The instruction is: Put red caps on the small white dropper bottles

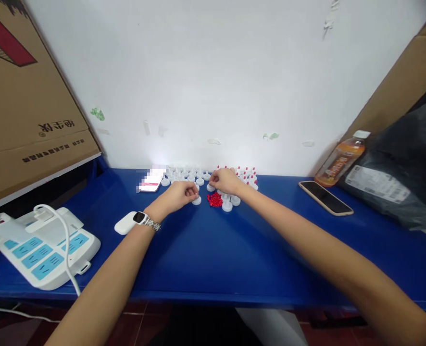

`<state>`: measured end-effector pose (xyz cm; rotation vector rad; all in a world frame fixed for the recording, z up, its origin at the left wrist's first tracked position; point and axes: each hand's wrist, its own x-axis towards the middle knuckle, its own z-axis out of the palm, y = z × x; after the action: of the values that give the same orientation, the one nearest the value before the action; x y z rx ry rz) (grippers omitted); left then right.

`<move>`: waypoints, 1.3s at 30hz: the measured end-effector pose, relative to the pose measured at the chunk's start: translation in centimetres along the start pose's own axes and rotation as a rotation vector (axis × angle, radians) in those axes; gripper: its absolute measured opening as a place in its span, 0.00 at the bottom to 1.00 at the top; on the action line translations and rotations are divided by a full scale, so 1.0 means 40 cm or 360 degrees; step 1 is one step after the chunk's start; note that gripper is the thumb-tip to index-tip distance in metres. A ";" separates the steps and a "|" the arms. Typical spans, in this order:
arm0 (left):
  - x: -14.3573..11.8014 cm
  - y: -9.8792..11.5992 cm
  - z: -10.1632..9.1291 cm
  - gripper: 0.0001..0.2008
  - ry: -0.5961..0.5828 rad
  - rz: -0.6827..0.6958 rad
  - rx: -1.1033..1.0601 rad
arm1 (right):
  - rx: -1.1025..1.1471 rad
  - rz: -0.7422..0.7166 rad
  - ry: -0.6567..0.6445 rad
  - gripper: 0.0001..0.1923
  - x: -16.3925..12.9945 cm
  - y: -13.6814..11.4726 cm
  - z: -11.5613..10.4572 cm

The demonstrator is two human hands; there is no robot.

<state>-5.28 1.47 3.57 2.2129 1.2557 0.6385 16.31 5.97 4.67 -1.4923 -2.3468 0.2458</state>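
Note:
My left hand, with a watch on its wrist, has its fingers closed on the stem of a white nozzle cap with a round base, low over the table. Beside it, the fingers of my right hand are pinched together at another white nozzle cap; what they hold is hidden. Between and just below the hands lies a pile of small red tips. Several plain white nozzle caps stand behind my left hand. Around and behind my right hand are several more, many red-tipped.
On the blue table, a white power strip with a cable and a white case lie left. A lit phone lies near the wall. At right are a dark phone, an orange drink bottle and a black bag.

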 end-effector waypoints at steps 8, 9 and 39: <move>0.076 0.014 0.065 0.11 0.0451 0.0092 0.0609 | -0.0072 0.0130 0.0045 0.14 0.067 -0.015 -0.005; 0.078 0.015 0.069 0.12 0.0485 0.0080 0.0635 | -0.0032 0.0135 0.0073 0.15 0.062 -0.014 -0.011; 0.000 -0.003 0.034 0.10 0.0571 0.0156 0.0208 | -0.0254 0.0053 -0.0182 0.09 0.062 -0.044 -0.024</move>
<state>-4.52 1.26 2.45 2.3493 1.4002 1.0575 14.22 7.40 6.62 -1.6319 -2.4843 0.1596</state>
